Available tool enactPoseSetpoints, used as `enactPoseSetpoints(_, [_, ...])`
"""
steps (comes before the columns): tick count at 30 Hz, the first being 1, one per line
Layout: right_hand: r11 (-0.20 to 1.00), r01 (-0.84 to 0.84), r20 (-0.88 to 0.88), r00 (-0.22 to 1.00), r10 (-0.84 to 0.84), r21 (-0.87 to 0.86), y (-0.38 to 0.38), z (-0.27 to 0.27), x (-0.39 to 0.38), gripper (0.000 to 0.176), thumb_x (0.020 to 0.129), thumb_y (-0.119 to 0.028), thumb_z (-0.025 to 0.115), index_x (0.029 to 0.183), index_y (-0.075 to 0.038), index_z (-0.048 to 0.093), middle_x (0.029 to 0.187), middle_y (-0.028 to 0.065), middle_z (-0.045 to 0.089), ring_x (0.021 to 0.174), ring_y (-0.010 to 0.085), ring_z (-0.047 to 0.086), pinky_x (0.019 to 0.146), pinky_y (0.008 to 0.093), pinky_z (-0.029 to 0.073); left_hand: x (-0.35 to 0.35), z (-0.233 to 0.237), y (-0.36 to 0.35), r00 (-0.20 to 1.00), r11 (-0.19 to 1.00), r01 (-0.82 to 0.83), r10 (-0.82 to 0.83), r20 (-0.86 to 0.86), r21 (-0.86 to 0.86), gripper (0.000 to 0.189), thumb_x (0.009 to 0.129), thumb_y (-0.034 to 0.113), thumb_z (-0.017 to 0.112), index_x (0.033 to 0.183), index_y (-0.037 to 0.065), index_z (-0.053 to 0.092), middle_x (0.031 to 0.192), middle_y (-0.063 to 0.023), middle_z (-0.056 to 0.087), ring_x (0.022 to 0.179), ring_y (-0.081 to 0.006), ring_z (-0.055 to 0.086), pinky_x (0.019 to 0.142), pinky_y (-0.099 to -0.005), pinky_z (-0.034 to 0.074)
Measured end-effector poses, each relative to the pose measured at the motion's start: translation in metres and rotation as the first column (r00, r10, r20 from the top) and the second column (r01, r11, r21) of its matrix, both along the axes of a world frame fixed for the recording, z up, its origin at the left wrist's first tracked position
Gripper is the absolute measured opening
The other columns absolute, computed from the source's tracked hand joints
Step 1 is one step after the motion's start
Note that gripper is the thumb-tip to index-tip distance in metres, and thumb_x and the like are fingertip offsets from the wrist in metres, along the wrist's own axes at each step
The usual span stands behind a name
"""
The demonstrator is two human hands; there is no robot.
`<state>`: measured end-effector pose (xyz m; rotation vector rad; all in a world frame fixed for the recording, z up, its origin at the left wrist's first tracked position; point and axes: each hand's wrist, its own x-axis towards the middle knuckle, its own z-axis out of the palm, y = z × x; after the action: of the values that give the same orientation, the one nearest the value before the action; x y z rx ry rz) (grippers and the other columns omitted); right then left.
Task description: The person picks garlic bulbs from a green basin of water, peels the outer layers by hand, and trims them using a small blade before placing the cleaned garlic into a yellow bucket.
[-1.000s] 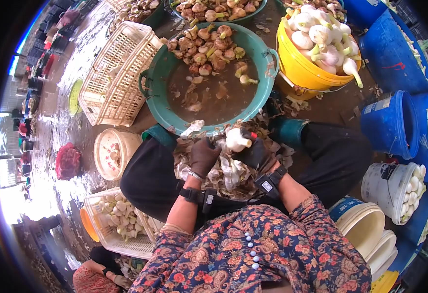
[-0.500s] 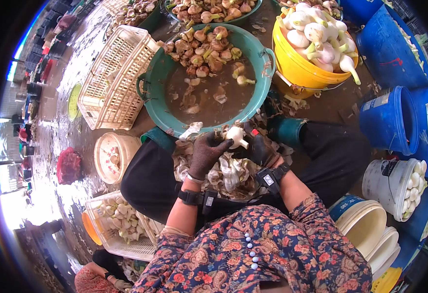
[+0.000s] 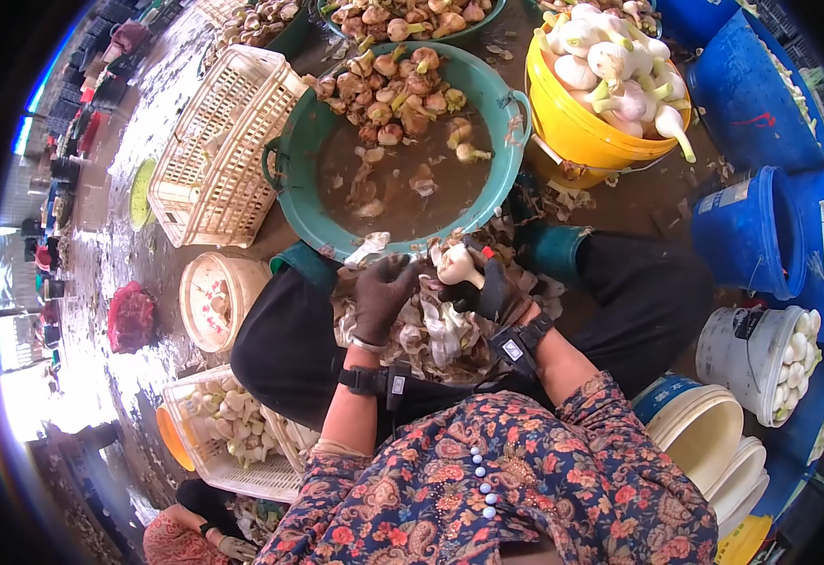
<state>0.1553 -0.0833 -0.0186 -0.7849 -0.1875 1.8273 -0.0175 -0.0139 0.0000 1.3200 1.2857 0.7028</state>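
My right hand (image 3: 492, 287), in a dark glove, grips a white peeled garlic bulb (image 3: 457, 266) over my lap. A small red-tipped tool (image 3: 482, 252) shows at the same hand. My left hand (image 3: 379, 297), also gloved, rests with curled fingers on the heap of peeled skins (image 3: 435, 330) in my lap, just left of the bulb. Whether it holds a skin I cannot tell. In front of my knees stands a green basin (image 3: 506, 155) of muddy water with unpeeled bulbs (image 3: 393, 89) piled at its far side.
A yellow bucket (image 3: 572, 132) of peeled bulbs stands at right front, blue buckets (image 3: 751, 235) farther right. A white bucket (image 3: 741, 353) of cloves and stacked white pails (image 3: 704, 433) sit by my right knee. Cream crates (image 3: 214, 141) and a small white tub (image 3: 209, 297) lie left. Another person (image 3: 186, 537) crouches at lower left.
My left hand came up to the bulb half a second ago, then drew back down and left onto the skins. The right hand kept the bulb and tilted it slightly.
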Motion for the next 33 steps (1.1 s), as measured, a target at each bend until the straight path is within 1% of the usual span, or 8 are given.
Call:
enactPoseSetpoints(11, [0.999, -0.039, 0.472, 0.881, 0.029, 0.01, 0.004, 0.002, -0.003, 0.048, 0.09, -0.052, 0.04, 0.104, -0.01, 0.057, 0.08, 0.0021, 0.059, 0.061, 0.0086, 0.054, 0.051, 0.0201, 0.041, 0.026, 0.029, -0.005, 0.9, 0.935, 0.303, -0.217, -0.377, 0.185, 0.021, 0.074, 0.018, 0.071, 0.073, -0.002, 0.062, 0.057, -0.0085, 0.058, 0.052, -0.0103, 0.051, 0.051, -0.0302, 0.043])
enactPoseSetpoints(18, [0.995, -0.087, -0.112, 0.99, 0.082, -0.039, 0.005, 0.007, 0.002, 0.054, 0.089, -0.053, 0.041, 0.108, -0.005, 0.055, 0.085, 0.0101, 0.062, 0.067, 0.0179, 0.06, 0.049, 0.0264, 0.044, -0.014, -0.037, 0.022, 0.538, 0.924, 0.305, 0.031, -0.843, 0.229, 0.033, 0.074, 0.032, 0.069, 0.071, 0.0, 0.063, 0.059, -0.0115, 0.059, 0.058, -0.0147, 0.059, 0.055, -0.0313, 0.046])
enactPoseSetpoints(20, [0.984, -0.155, -0.372, 0.921, 0.114, -0.083, 0.006, 0.007, 0.008, 0.062, 0.088, -0.058, 0.038, 0.108, -0.002, 0.054, 0.086, 0.0165, 0.063, 0.065, 0.0256, 0.061, 0.048, 0.0296, 0.045, -0.024, -0.029, 0.019, 0.583, 0.969, 0.246, -0.119, -0.804, 0.035, 0.046, 0.075, 0.045, 0.064, 0.087, 0.001, 0.066, 0.081, -0.0217, 0.063, 0.076, -0.0349, 0.063, 0.065, -0.039, 0.049])
enactPoseSetpoints(22, [0.987, -0.147, -0.393, 0.913, 0.109, -0.069, 0.006, 0.001, 0.008, 0.064, 0.087, -0.06, 0.037, 0.107, -0.002, 0.054, 0.086, 0.0173, 0.063, 0.065, 0.0252, 0.061, 0.048, 0.0289, 0.044, -0.018, -0.016, 0.017, 0.71, 0.979, 0.197, -0.181, -0.681, -0.055, 0.043, 0.081, 0.041, 0.062, 0.094, -0.001, 0.065, 0.084, -0.0169, 0.067, 0.08, -0.0292, 0.064, 0.07, -0.0362, 0.049])
enactPoseSetpoints(24, [0.982, -0.15, -0.393, 0.915, 0.094, -0.114, 0.007, 0.002, 0.007, 0.063, 0.086, -0.061, 0.038, 0.108, -0.003, 0.054, 0.086, 0.0171, 0.063, 0.063, 0.024, 0.06, 0.046, 0.0278, 0.042, 0.001, 0.002, 0.011, 0.973, 0.991, 0.099, -0.079, 0.217, -0.085, 0.033, 0.086, 0.028, 0.06, 0.097, -0.003, 0.063, 0.084, -0.0081, 0.066, 0.078, -0.0192, 0.062, 0.069, -0.031, 0.049])
enactPoseSetpoints(26, [0.989, -0.142, -0.416, 0.903, 0.112, -0.043, 0.007, -0.002, 0.005, 0.062, 0.086, -0.061, 0.039, 0.107, -0.004, 0.055, 0.085, 0.0166, 0.063, 0.061, 0.024, 0.06, 0.045, 0.0282, 0.042, 0.015, 0.028, 0.001, 0.963, 0.983, 0.093, -0.048, 0.266, -0.158, 0.024, 0.089, 0.017, 0.057, 0.099, -0.005, 0.062, 0.08, -0.0016, 0.063, 0.071, -0.0125, 0.057, 0.064, -0.026, 0.048])
enactPoseSetpoints(32, [0.784, -0.157, 0.603, 0.732, -0.316, 0.601, -0.007, -0.001, -0.004, 0.032, 0.092, -0.032, 0.047, 0.106, -0.005, 0.056, 0.096, 0.0033, 0.061, 0.076, 0.0126, 0.059, 0.063, 0.0264, 0.051, -0.002, -0.055, 0.011, 0.828, 0.963, 0.224, -0.108, -0.55, 0.147, 0.033, 0.076, 0.036, 0.068, 0.077, 0.002, 0.064, 0.072, -0.0185, 0.063, 0.071, -0.0335, 0.061, 0.064, -0.0411, 0.046])
enactPoseSetpoints(33, [0.9, -0.116, 0.411, 0.908, -0.075, 0.421, -0.005, 0.001, -0.001, 0.025, 0.092, -0.024, 0.049, 0.105, -0.005, 0.056, 0.099, 0.0022, 0.059, 0.08, 0.012, 0.059, 0.068, 0.0259, 0.05, -0.003, -0.038, 0.013, 0.787, 0.941, 0.296, -0.141, -0.601, 0.167, 0.039, 0.076, 0.04, 0.067, 0.087, 0.003, 0.064, 0.079, -0.0189, 0.064, 0.076, -0.0346, 0.062, 0.067, -0.0408, 0.047])
